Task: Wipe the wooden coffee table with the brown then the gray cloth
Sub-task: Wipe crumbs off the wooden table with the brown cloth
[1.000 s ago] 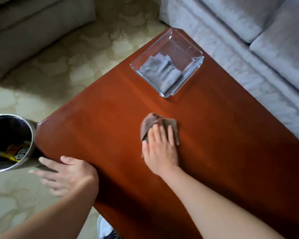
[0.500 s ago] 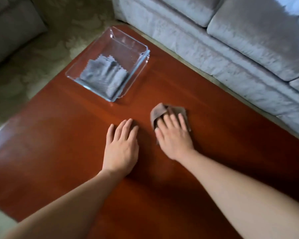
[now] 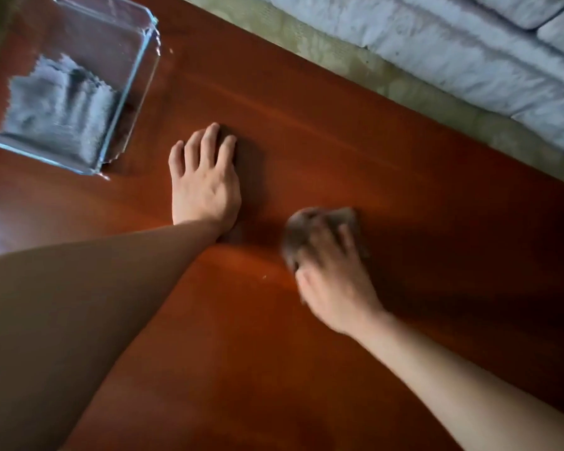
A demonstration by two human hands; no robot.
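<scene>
Head view shows the table [image 3: 306,125] from above, with both hands on its top. The right hand [image 3: 332,281] lies palm-down on the brown cloth [image 3: 310,222], fingers spread and pressing the cloth flat against the wood; it does not pinch or lift the cloth. The hand and cloth are blurred, which suggests a wiping stroke in progress. The cloth sits near the middle of the visible top, well apart from the sofa-side edge.

The left hand [image 3: 205,180] rests flat on the bare wood, fingers extended and slightly apart, holding nothing. It appears to act as a brace.

The gray cloth [image 3: 56,102] lies folded inside the glass dish [image 3: 144,70], which stands on the table at upper left, near the left hand but not touching it. A sofa [image 3: 469,53] runs along the far edge, with carpet [image 3: 339,56] between it and the table.

Progress assessment: the task is in its first stage, the brown-cloth pass. How much of the top is already wiped cannot be told; the surface shows no clear wiped or unwiped zones. Remaining work: finish the brown pass, take the gray cloth from the dish, and wipe again. The gray cloth looks untouched.
</scene>
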